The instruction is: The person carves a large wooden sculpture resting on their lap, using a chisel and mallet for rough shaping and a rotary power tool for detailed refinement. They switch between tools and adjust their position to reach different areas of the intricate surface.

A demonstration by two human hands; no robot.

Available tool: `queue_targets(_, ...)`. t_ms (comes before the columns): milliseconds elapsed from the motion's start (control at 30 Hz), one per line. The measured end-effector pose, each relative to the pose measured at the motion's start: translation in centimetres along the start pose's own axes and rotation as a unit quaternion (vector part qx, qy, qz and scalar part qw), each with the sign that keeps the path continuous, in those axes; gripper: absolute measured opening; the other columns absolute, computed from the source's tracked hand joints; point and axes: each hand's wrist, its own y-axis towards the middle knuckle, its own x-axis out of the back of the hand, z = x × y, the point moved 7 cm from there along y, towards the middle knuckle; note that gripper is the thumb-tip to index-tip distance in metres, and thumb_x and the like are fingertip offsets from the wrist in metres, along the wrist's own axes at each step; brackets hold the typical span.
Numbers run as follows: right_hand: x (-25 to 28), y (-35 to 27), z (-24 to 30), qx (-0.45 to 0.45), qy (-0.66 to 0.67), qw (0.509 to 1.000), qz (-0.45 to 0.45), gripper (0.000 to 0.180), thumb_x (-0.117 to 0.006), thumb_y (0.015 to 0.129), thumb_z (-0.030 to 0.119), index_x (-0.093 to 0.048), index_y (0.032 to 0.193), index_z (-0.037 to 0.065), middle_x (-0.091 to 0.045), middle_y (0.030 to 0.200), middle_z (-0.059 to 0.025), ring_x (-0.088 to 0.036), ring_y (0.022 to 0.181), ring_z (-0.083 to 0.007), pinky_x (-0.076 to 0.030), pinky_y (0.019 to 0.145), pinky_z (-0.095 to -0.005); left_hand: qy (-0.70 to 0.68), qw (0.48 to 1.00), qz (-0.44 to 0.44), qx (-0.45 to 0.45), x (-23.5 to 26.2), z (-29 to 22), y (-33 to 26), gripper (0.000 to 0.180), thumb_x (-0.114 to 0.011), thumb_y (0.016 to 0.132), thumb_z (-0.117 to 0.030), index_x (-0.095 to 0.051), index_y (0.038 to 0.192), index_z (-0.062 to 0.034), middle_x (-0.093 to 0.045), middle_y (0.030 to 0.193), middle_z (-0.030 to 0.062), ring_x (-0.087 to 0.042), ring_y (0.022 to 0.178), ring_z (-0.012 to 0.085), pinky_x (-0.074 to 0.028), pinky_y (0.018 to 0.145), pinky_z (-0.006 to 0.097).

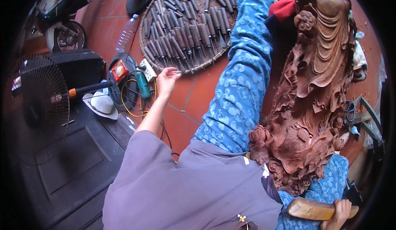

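My left hand reaches out over the red tiled floor to the near rim of a round woven tray filled with several wood-handled carving chisels. Its fingertips pinch the tip of one chisel at the tray's edge. My right hand, at the bottom right, grips a wooden mallet. A large reddish-brown carved wooden sculpture leans across my lap, between my blue patterned trouser legs.
A black standing fan and dark cases sit on the left. A white hat, a green power tool, a white power strip with cables and a clear plastic bottle lie near the tray. A motorbike wheel is at upper left.
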Motion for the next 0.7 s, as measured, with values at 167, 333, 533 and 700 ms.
queue_targets(167,-0.1,0.5,0.6,-0.008,-0.063,0.998,0.01,0.043,-0.065,0.059,0.013,-0.063,0.1,0.002,-0.058,0.086,-0.0189,-0.054,0.082,-0.0391,-0.042,0.078,-0.0471,-0.119,0.99,0.021,0.075,2.8,1.3,3.2,0.023,-0.05,0.096,-0.021,-0.063,0.103,-0.0027,-0.066,0.068,0.007,-0.059,0.048,0.0094,-0.044,0.044,0.022)
queue_targets(333,-0.1,0.3,0.7,-0.001,-0.061,0.998,-0.01,0.043,-0.065,0.061,0.014,-0.063,0.102,0.002,-0.059,0.089,-0.0202,-0.054,0.085,-0.0393,-0.041,0.081,-0.0479,-0.164,0.982,0.034,0.091,1.9,3.7,6.3,0.022,-0.054,0.093,-0.017,-0.062,0.105,-0.0003,-0.069,0.079,0.0088,-0.064,0.06,0.0102,-0.049,0.051,0.022)
queue_targets(533,-1.4,0.6,1.3,-0.048,-0.081,0.993,-0.073,0.025,-0.05,0.056,0.0,-0.049,0.081,-0.004,-0.039,0.074,-0.0195,-0.041,0.076,-0.0379,-0.033,0.07,-0.0417,-0.173,0.98,0.03,0.096,0.6,2.1,9.1,0.021,-0.056,0.092,-0.016,-0.063,0.105,-0.001,-0.07,0.083,0.0088,-0.065,0.064,0.0107,-0.048,0.054,0.021)
queue_targets(700,-1.7,0.4,1.4,-0.036,-0.08,0.993,-0.078,0.027,-0.051,0.056,0.0,-0.049,0.082,-0.004,-0.038,0.075,-0.0196,-0.04,0.075,-0.0379,-0.033,0.07,-0.0427,-0.171,0.977,0.037,0.122,0.7,1.8,11.7,0.021,-0.058,0.09,-0.016,-0.065,0.104,-0.0017,-0.07,0.085,0.0076,-0.065,0.066,0.0096,-0.049,0.055,0.022)
